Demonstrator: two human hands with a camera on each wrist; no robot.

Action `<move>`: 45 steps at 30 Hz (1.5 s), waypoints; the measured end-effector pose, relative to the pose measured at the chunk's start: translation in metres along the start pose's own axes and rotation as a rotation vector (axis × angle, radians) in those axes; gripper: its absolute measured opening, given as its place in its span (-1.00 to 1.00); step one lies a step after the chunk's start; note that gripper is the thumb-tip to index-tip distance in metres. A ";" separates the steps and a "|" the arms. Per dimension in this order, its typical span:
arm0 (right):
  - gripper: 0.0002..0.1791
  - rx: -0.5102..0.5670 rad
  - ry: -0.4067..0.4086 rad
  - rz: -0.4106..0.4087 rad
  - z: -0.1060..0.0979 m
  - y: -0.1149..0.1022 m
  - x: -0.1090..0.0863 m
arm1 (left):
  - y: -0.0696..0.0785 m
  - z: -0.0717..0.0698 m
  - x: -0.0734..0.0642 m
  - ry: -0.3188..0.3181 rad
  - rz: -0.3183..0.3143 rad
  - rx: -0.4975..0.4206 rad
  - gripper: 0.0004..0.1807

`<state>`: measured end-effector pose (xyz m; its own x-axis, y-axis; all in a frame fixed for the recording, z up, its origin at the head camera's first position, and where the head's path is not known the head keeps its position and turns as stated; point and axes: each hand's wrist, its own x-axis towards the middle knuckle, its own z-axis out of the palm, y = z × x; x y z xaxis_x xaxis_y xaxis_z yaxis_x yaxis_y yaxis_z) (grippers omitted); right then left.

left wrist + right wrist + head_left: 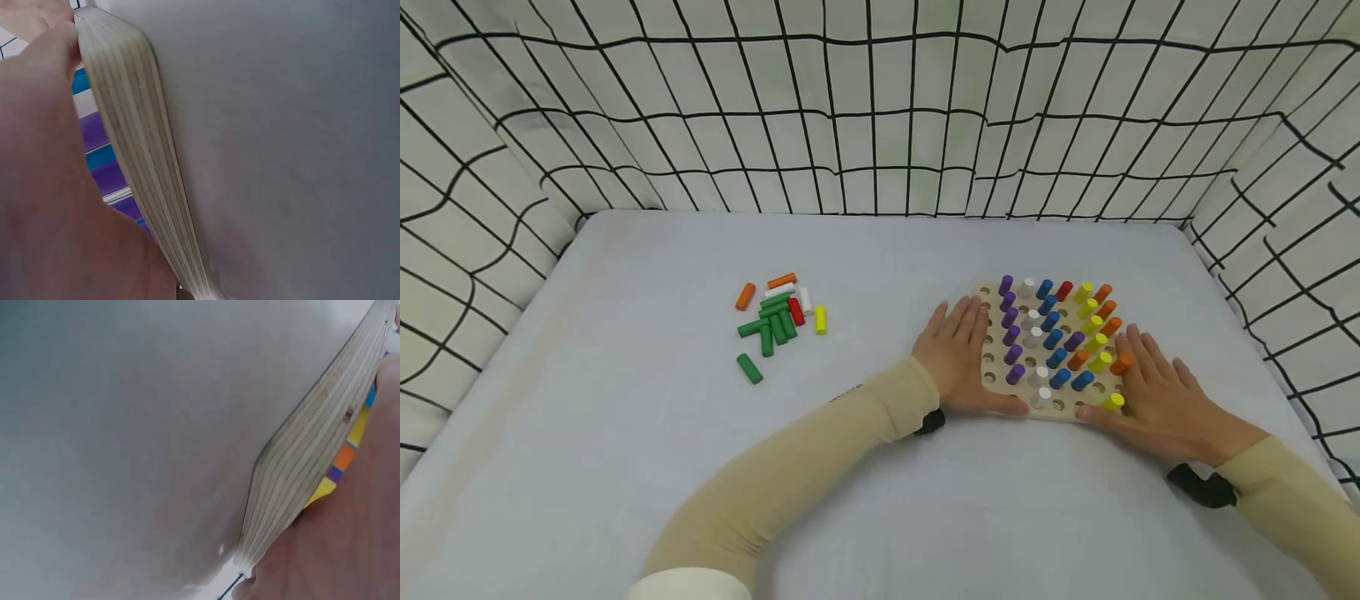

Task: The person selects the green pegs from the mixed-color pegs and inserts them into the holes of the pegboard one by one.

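A light wooden pegboard (pixel 998 388) lies at the right of the table, holding rows of upright purple (pixel 1010 317), white (pixel 1033 337), blue (pixel 1056 358), yellow (pixel 1101 362) and orange pegs (pixel 1122 364), plus a red peg (pixel 1063 290). My left hand (pixel 951 354) rests along its left side, fingers straight, thumb stretched over the front edge. On the opposite side lies my right hand (pixel 1165 404), fingers extended and thumb near the front right corner. Both wrist views show the board's layered plywood edge (pixel 134 112) close beside the hand. Some holes hold no peg.
Left of the board, loose pegs lie in a cluster: several green pegs (pixel 749 368), two orange pegs (pixel 745 297), white pegs (pixel 806 301), a red peg (pixel 796 312) and a yellow peg (pixel 821 320). A black wire grid (pixel 871 117) surrounds the white-covered table (pixel 625 375) at back and sides.
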<state>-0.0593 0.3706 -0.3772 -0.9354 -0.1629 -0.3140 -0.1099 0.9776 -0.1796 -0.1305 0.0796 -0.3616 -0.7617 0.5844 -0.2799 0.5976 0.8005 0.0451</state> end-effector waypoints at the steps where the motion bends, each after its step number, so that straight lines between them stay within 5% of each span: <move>1: 0.36 -0.002 -0.003 0.002 0.000 -0.005 0.001 | -0.003 0.000 -0.002 0.003 -0.002 -0.005 0.49; 17: 0.40 -0.054 0.016 -0.032 0.003 -0.068 0.022 | -0.058 0.009 -0.034 0.031 -0.028 -0.153 0.52; 27: 0.40 -0.052 0.034 -0.042 0.006 -0.100 0.029 | -0.075 0.017 -0.051 0.057 -0.099 -0.127 0.53; 45: 0.41 -0.048 0.037 -0.074 0.007 -0.128 0.041 | -0.102 0.022 -0.075 0.054 -0.128 -0.121 0.52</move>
<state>-0.0815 0.2375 -0.3735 -0.9358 -0.2312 -0.2661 -0.1949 0.9684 -0.1558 -0.1285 -0.0487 -0.3658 -0.8437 0.4806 -0.2389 0.4633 0.8769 0.1280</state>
